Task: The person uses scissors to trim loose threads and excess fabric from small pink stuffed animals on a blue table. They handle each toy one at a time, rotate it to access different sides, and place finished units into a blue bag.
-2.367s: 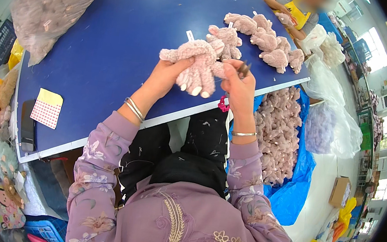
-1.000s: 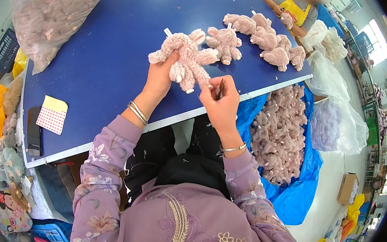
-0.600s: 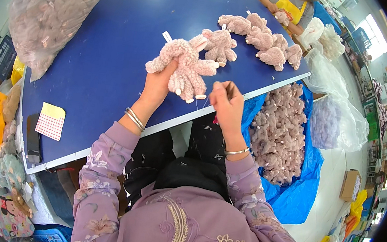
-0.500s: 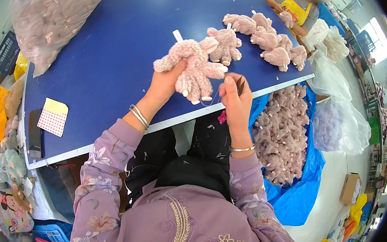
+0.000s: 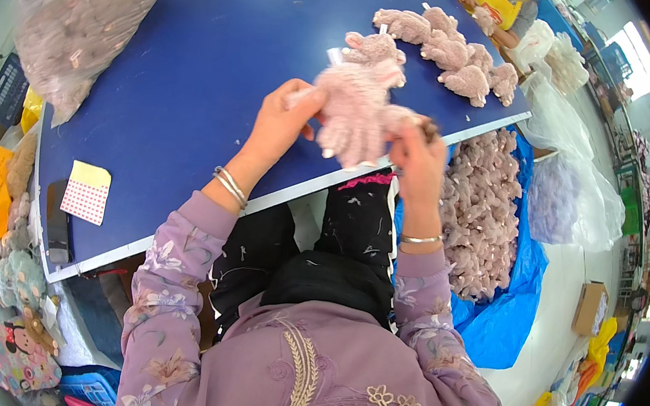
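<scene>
A pink fluffy plush toy (image 5: 352,113) with a white tag is stretched between my two hands above the table's near edge, a little blurred. My left hand (image 5: 283,113) pinches its left side with fingers and thumb. On the other side, my right hand (image 5: 420,154) closes on one of its limbs. A small dark pointed tool (image 5: 430,130) shows at the right fingers, too smeared to name. Just beyond the held toy, another pink plush toy (image 5: 375,48) lies on the table, partly covered by it.
Several pink plush toys (image 5: 446,51) lie at the table's (image 5: 224,36) far right. A blue-lined container (image 5: 519,308) full of plush toys stands right of my legs. At far left rests a big clear bag (image 5: 92,20) of toys. A sticker sheet (image 5: 87,194) and phone (image 5: 58,231) lie near left. A co-worker (image 5: 495,9) sits opposite.
The plush toy has shifted right and turned between my hands. My right hand has moved slightly right and taken hold of its limb. The view has shifted slightly.
</scene>
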`<state>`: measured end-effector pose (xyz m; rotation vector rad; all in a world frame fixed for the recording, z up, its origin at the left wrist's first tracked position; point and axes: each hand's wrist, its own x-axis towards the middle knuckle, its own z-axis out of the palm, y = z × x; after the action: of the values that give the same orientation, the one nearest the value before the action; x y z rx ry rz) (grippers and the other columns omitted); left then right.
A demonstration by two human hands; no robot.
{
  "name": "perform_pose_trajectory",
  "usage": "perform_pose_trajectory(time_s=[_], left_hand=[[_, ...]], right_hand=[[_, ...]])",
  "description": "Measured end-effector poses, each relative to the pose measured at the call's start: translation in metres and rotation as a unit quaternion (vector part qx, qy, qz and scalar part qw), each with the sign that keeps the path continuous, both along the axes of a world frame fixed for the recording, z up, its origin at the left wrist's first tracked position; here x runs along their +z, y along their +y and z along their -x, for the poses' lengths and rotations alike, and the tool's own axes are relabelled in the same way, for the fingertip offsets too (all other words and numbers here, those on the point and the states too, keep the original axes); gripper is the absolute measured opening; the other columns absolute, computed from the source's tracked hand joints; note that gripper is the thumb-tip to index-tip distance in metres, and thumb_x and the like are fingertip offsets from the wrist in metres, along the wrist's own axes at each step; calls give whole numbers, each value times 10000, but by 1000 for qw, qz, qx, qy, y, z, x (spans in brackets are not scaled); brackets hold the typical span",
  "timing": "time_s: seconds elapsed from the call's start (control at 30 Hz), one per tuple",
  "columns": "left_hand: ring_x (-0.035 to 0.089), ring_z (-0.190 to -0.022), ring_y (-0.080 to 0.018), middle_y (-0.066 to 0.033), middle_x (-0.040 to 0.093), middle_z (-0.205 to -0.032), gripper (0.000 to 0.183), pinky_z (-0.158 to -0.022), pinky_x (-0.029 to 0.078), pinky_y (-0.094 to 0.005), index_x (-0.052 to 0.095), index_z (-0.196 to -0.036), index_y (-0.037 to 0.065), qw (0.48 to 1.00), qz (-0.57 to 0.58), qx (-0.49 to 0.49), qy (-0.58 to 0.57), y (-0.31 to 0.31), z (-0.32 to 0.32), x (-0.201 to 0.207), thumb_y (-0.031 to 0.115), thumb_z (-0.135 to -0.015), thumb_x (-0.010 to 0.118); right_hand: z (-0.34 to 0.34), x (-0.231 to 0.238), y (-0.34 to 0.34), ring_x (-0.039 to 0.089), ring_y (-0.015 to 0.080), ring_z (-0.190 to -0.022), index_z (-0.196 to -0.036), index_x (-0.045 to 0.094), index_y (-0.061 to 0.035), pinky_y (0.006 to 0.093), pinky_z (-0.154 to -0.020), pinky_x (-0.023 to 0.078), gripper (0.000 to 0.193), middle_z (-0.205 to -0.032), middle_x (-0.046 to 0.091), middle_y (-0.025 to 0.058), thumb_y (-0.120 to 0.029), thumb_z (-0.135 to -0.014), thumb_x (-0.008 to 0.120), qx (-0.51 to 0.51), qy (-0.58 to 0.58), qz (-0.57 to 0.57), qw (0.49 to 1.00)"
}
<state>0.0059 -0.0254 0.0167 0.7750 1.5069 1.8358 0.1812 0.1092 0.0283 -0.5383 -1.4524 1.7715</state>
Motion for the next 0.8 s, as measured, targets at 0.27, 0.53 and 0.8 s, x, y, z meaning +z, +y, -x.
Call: perform_pose_trajectory(time_s=[0.27, 0.53, 0.8], left_hand=[[407, -479, -63, 8, 483, -555, 302, -452, 324, -213, 535, -745, 85, 996, -61, -64, -6, 4, 0, 10, 266, -985, 506], [587, -720, -150, -57, 656, -837, 224, -654, 487, -271, 671, -936, 49, 871, -233, -310, 300, -17, -35, 126, 14, -820, 483], [402, -445, -119, -1, 459, -570, 297, -374, 210, -256, 718, -801, 80, 698, -320, -230, 598, -94, -62, 205, 155, -519, 770]], right_hand=[[-124, 41, 77, 312, 47, -444, -1065, 622, -3, 210, -430, 282, 271, -847, 630, 35, -223, -917, 567, -242, 273, 119, 923], [-69, 1, 49, 446, 59, -537, -1087, 593, 6, 214, -475, 362, 334, -839, 650, 82, -287, -1004, 456, -72, -75, -39, 994], [-21, -8, 47, 402, 23, -510, -1057, 582, -7, 179, -473, 361, 287, -734, 591, 22, -251, -1009, 438, 61, -164, -53, 983]])
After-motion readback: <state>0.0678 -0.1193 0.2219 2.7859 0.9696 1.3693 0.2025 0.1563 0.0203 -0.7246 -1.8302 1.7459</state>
